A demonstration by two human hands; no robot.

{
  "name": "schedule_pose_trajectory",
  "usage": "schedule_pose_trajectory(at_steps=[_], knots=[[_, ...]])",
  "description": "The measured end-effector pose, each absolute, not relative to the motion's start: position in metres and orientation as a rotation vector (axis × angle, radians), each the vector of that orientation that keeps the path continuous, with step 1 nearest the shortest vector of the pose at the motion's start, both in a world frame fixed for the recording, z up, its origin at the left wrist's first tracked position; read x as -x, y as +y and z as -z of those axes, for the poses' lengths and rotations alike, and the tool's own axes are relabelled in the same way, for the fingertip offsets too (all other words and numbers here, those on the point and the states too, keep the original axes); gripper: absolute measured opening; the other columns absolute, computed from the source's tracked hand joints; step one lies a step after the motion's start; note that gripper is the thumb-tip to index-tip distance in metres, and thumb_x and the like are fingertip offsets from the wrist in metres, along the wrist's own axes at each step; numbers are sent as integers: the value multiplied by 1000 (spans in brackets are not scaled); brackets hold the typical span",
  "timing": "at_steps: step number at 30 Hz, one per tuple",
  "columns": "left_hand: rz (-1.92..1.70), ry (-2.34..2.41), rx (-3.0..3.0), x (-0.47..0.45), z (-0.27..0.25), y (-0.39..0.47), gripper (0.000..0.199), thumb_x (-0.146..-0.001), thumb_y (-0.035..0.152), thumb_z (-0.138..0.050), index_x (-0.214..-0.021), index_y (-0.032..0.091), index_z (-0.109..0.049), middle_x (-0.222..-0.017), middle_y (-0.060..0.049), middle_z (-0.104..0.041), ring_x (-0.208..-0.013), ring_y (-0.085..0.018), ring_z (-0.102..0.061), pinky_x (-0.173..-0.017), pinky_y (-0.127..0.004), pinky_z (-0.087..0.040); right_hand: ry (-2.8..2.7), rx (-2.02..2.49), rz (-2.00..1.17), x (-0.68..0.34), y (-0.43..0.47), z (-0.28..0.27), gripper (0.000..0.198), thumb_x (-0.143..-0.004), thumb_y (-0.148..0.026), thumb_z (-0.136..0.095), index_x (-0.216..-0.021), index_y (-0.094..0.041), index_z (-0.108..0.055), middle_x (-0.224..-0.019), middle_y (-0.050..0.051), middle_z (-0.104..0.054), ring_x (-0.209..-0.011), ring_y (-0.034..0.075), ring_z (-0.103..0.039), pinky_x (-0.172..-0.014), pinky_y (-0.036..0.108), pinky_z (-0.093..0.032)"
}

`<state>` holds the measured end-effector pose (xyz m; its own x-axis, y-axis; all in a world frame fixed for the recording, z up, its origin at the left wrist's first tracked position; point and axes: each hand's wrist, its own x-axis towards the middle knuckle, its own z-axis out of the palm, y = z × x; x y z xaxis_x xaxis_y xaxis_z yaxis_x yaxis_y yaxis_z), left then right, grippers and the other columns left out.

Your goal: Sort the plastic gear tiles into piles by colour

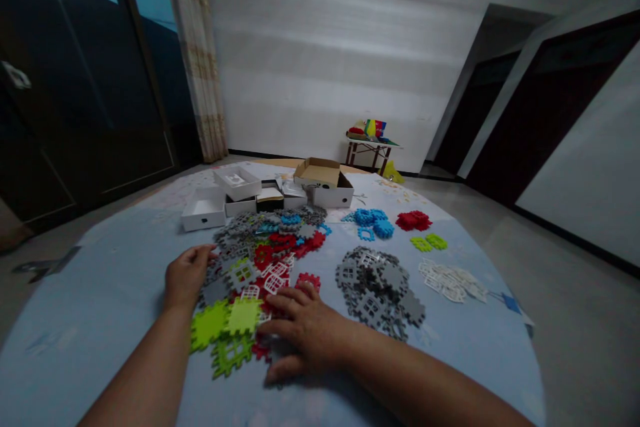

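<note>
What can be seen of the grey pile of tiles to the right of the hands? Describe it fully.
The grey pile of tiles is a loose heap of flat, plastic-looking interlocking pieces with notched edges. Some are solid, others have window-like cutouts, a few paler. They overlap at all angles on the light blue mat. It sits just beyond the right hand, apart from the mixed pile; neither hand touches it.

Dim room, soft blur, edges warped

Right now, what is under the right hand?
The right hand lies flat on red and white tiles, beside green tiles. What sits directly beneath the palm is covered.
</note>
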<state>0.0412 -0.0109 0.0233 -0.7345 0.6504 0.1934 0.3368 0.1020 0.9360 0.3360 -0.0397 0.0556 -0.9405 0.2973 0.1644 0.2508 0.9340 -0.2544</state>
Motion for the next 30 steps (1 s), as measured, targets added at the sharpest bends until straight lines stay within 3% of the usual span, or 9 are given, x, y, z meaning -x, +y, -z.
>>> schedule_pose_trajectory(at_steps=[10,14,21,30], knots=[[-1646,2128,-963,-43,-28,-13,38,-66,44,-52,-87,16,-67,-73,-3,-66,-72,-19,-59,-68,-27,-44,-2773,700,-185,-325,3,-44,48,-85,-58,-40,-124,-32,-50,-137,6,-42,-126,26,-32,-104,53,-15],[-1614,2141,-965,-43,-31,-14,35,-67,40,-53,-87,16,-67,-72,-2,-66,-72,-18,-58,-68,-26,-43,-2678,731,-212,-329,14,-47,40,-87,-50,-44,-122,-33,-52,-134,6,-44,-122,24,-38,-100,46,-25],[-1593,2140,-965,-41,-29,-13,34,-68,40,-53,-89,17,-67,-77,-1,-66,-74,-17,-58,-68,-25,-42,-2619,1133,-251,-355,39,-63,36,-83,-26,-50,-118,-22,-57,-117,10,-57,-109,24,-50,-91,37,-37],[-1569,2172,-931,-45,-37,-14,29,-65,40,-54,-84,22,-68,-70,2,-67,-75,-20,-60,-68,-27,-42,-2751,1296,-329,-350,32,-63,27,-77,-34,-54,-95,-19,-67,-97,12,-63,-90,24,-58,-76,33,-43]])
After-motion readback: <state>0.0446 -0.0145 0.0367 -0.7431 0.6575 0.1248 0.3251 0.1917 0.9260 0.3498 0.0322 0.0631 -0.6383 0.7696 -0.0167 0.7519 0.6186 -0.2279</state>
